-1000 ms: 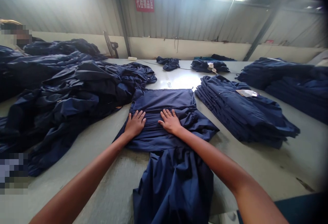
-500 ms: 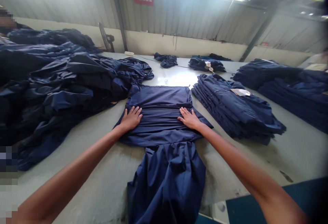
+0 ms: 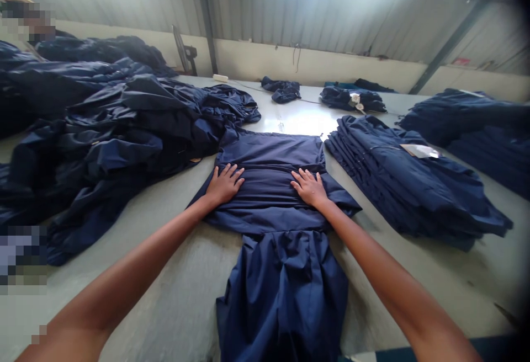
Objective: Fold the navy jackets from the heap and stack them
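A dark navy garment [image 3: 273, 188] lies spread on the table in front of me, its middle gathered in crosswise folds. Its lower part hangs toward me in loose pleats. My left hand [image 3: 226, 182] rests flat on the garment's left side with fingers spread. On its right side my right hand [image 3: 309, 185] presses down, also with the fingers apart. Neither hand grips the cloth. Close to the right of the garment sits a neat stack of folded navy garments [image 3: 406, 180] with a paper tag [image 3: 420, 151] on top.
A big loose heap of navy garments [image 3: 111, 124] covers the table's left side. Another folded pile [image 3: 476, 119] is at far right. Small cloth bundles [image 3: 281, 89] lie along the back of the grey table [image 3: 165, 285]. A person [image 3: 31, 17] is at far left.
The view has shifted, so the scene sits further right and slightly higher. Both hands stay flat on the garment; the right hand appears slightly further in from its right edge.
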{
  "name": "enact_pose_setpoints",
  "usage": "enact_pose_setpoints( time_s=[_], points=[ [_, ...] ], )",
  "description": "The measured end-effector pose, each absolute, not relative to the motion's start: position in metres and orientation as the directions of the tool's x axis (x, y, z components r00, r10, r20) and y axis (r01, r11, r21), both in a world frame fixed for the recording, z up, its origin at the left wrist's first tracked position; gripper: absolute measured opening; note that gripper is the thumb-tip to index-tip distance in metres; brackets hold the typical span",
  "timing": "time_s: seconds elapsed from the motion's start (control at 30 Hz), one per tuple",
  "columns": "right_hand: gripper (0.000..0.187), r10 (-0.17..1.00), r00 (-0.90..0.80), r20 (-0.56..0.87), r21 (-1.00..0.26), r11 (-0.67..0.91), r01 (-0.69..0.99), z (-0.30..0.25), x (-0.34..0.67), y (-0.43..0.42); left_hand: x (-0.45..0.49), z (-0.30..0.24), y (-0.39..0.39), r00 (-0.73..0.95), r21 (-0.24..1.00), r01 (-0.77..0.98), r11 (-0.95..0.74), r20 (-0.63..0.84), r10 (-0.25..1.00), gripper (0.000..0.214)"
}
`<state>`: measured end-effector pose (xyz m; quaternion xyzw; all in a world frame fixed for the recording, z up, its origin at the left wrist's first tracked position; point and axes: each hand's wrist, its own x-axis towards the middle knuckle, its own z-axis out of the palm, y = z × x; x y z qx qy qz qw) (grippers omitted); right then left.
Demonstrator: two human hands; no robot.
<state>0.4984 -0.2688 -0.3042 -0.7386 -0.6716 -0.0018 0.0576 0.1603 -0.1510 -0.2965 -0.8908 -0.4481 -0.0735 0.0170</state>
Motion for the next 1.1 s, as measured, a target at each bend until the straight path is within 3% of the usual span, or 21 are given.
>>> enact_pose_setpoints(
  time_s=[0.53, 0.8, 0.97, 1.1],
  points=[
    [0.054, 0.974, 0.115, 0.194, -0.142, -0.088, 0.986, -0.31, 0.499, -0.24, 0.157, -0.307, -0.114, 0.586, 0.085, 0.787, -0.611, 0.205, 0.784, 0.054],
    [0.049, 0.982, 0.145, 0.123, -0.211, -0.117, 0.97, -0.274, 0.498, -0.206, 0.186, -0.271, -0.08, 0.591, 0.031, 0.797, -0.603, 0.161, 0.79, 0.055],
    [0.05, 0.967, 0.193, 0.166, -0.229, -0.152, 0.961, -0.266, 0.504, -0.226, 0.183, -0.267, -0.11, 0.557, 0.008, 0.816, -0.578, 0.253, 0.791, 0.059],
    [0.05, 0.96, 0.26, 0.107, -0.204, -0.235, 0.95, -0.288, 0.521, -0.264, 0.159, -0.295, -0.148, 0.547, 0.052, 0.824, -0.564, 0.184, 0.816, 0.059]
  ],
)
